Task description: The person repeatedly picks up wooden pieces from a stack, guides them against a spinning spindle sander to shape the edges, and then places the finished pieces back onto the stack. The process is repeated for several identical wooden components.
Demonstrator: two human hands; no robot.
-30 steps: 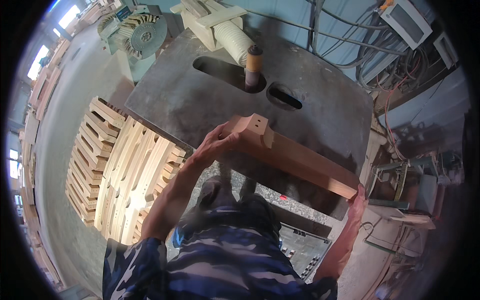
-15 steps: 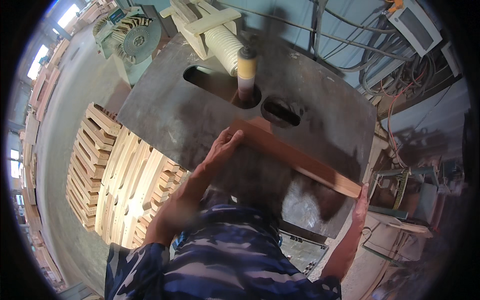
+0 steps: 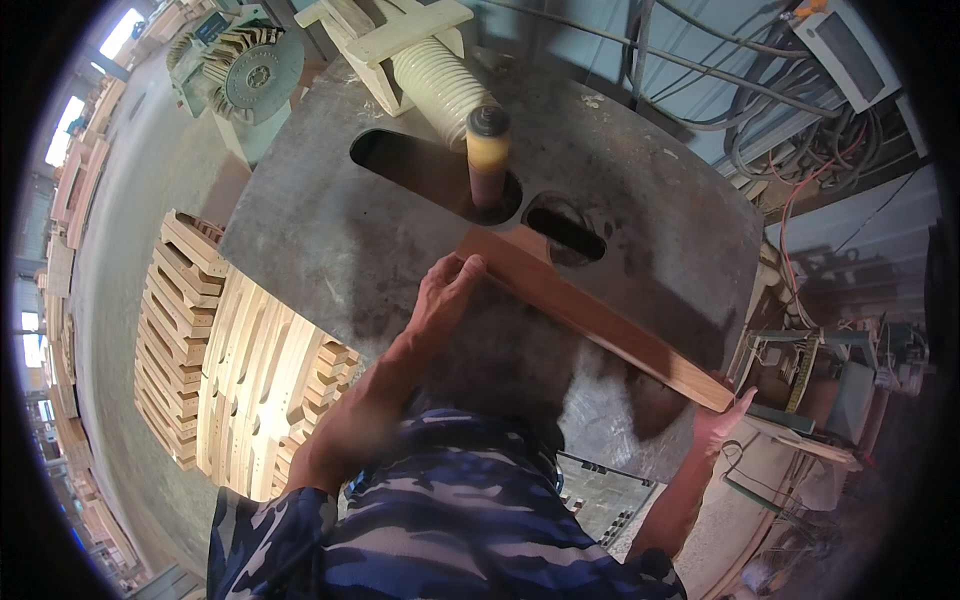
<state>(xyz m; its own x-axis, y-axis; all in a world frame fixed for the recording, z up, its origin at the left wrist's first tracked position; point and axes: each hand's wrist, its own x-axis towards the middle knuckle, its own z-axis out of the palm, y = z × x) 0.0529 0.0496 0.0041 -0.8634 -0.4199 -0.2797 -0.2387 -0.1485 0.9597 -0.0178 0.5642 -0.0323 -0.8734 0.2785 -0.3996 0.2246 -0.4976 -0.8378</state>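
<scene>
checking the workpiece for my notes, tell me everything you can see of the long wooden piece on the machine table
The long wooden piece is a narrow reddish-brown bar with a smooth, flat top. It lies flat on the grey metal table, running diagonally from beside the upright sanding spindle to the table's near right edge. The left hand presses its far end; the right hand holds its near end.

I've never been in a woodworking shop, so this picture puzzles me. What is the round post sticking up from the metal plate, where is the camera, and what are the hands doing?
The camera sits on the worker's head and looks down, so the picture bulges like a fish's eye. The grey metal table belongs to a sanding machine; the upright drum rising through its slot is the sanding spindle. A long wooden piece lies on the table, one end near the drum. The left hand presses on that end; the right hand supports the far end at the table's edge. Stacked wooden parts wait to the left.
</scene>
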